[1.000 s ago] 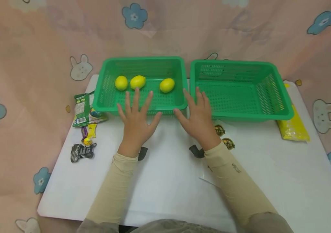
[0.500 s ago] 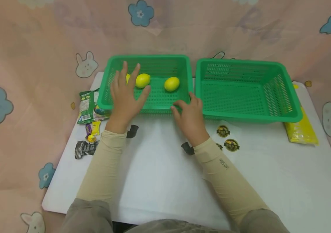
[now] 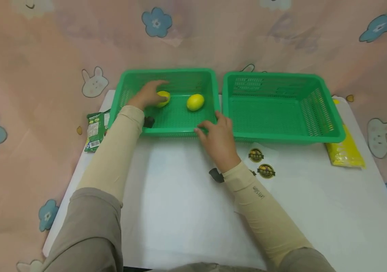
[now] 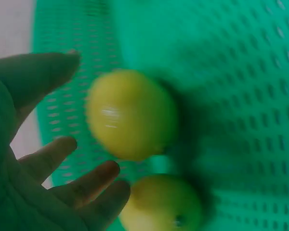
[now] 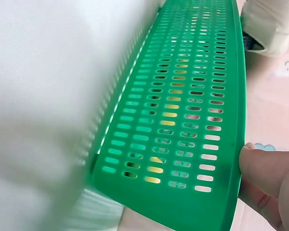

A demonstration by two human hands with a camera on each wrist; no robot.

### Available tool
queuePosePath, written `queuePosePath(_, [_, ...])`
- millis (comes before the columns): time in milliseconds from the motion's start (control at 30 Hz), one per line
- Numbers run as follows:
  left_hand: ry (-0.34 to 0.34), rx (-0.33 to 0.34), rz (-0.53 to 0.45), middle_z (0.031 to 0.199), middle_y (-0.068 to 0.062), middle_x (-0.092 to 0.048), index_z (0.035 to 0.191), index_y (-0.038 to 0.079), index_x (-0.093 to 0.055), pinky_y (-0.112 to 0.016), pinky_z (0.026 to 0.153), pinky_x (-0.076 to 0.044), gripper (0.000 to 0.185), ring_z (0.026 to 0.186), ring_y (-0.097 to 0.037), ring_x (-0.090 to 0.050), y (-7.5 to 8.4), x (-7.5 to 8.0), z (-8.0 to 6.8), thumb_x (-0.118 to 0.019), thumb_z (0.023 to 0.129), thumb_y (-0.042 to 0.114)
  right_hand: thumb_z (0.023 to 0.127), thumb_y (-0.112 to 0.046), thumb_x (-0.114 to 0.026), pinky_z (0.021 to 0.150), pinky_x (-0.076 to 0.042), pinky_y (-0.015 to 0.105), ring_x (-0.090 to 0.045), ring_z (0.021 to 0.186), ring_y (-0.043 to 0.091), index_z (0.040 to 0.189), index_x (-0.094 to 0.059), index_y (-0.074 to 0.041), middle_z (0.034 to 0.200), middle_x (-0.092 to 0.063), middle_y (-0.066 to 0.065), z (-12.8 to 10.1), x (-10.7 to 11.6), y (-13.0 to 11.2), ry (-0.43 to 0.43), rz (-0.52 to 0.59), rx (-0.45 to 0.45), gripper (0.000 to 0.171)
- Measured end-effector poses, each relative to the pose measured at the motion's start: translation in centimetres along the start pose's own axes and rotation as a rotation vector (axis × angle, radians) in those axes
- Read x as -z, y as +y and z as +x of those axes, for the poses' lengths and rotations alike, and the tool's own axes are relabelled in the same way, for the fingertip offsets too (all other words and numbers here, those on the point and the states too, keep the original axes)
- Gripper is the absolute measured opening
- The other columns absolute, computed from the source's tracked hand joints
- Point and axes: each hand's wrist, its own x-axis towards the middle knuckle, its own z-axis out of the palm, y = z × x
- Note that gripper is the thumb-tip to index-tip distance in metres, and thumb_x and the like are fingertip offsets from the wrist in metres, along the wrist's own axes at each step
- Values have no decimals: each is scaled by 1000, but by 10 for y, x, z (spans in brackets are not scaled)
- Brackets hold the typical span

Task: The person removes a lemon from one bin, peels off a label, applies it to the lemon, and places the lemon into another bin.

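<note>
My left hand (image 3: 147, 96) has gone from the table into the left basket (image 3: 214, 85), fingers spread loosely over the leftmost lemons (image 4: 130, 113), not yet closed. My right hand (image 3: 218, 136) now grips that basket's near rim. The free lemon (image 3: 195, 102) lies long axis left-right, so picking is starting.

Two baskets (image 3: 283, 107), three lemons (image 3: 195, 102)

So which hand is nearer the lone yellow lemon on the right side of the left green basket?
Right hand, though not by much: it grips the basket's near rim just below the lone yellow lemon. The left hand is over the lemons further left.
</note>
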Motion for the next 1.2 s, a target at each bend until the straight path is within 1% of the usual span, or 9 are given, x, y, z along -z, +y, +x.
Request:
queuePosePath(133, [-59, 45, 34, 169, -16, -33, 163, 11, -43, -54, 122, -30, 63, 154, -38, -28, -10, -7, 10, -64, 104, 8, 104, -37, -70, 118, -34, 55, -34, 145, 50, 120, -81, -13, 154, -44, 36, -1, -1, 1, -5, -8, 9, 31])
queuePosePath(433, [-50, 106, 8, 167, -16, -36, 163, 11, -43, -53, 114, -39, 64, 143, -38, -39, -15, -9, 11, -65, 103, 9, 103, -35, -72, 116, -37, 55, -35, 144, 50, 117, -81, -11, 151, -47, 37, -2, -1, 1, 25, 9, 40, 29])
queuePosePath(633, [-24, 12, 28, 162, -16, -44, 160, 10, -46, -51, 108, -42, 62, 135, -36, -46, 3, -5, -1, -68, 102, 14, 104, -35, -71, 112, -42, 57, -34, 145, 50, 120, -80, -11, 154, -43, 37, -2, 0, 1, 1, 19, 28, 31])
queuePosePath(733, [46, -77, -27, 155, -15, -50, 158, 13, -50, -49, 104, -47, 61, 130, -35, -51, 32, -5, -30, -72, 102, 19, 105, -35, -70, 110, -44, 57, -34, 145, 50, 121, -80, -11, 155, -41, 37, -2, 0, 2, -9, 17, 22, 31])
queuePosePath(833, [124, -111, -135, 152, -12, -52, 155, 21, -56, -48, 93, -53, 60, 121, -34, -55, 64, -17, -80, -77, 100, 25, 105, -35, -70, 111, -43, 57, -35, 144, 51, 121, -80, -10, 154, -43, 37, -1, 0, 4, -12, 12, 35, 31])
queuePosePath(933, [178, -98, -253, 149, -11, -51, 153, 24, -58, -45, 85, -57, 60, 112, -33, -57, 84, -45, -136, -81, 98, 26, 105, -36, -69, 110, -44, 56, -36, 143, 52, 121, -79, -9, 154, -43, 38, 1, 1, 4, -8, 1, 43, 32])
queuePosePath(1000, [209, -74, -309, 146, -12, -51, 152, 24, -59, -44, 83, -58, 61, 110, -32, -58, 85, -70, -163, -82, 96, 24, 106, -37, -68, 109, -45, 57, -36, 143, 52, 121, -79, -9, 154, -43, 38, 1, 1, 4, -6, -14, 45, 33])
queuePosePath(1067, [239, -40, -344, 144, -12, -53, 152, 21, -60, -43, 85, -58, 61, 110, -31, -59, 79, -98, -179, -83, 95, 21, 106, -37, -68, 110, -44, 57, -36, 143, 53, 121, -79, -9, 153, -44, 38, 1, 1, 3, -5, -22, 48, 34])
queuePosePath(1200, [268, 48, -344, 138, -16, -54, 151, 18, -61, -43, 85, -56, 61, 106, -29, -59, 60, -152, -186, -83, 94, 20, 106, -37, -68, 113, -40, 58, -35, 143, 53, 121, -79, -8, 152, -44, 39, 1, 0, 3, -4, -10, 56, 34])
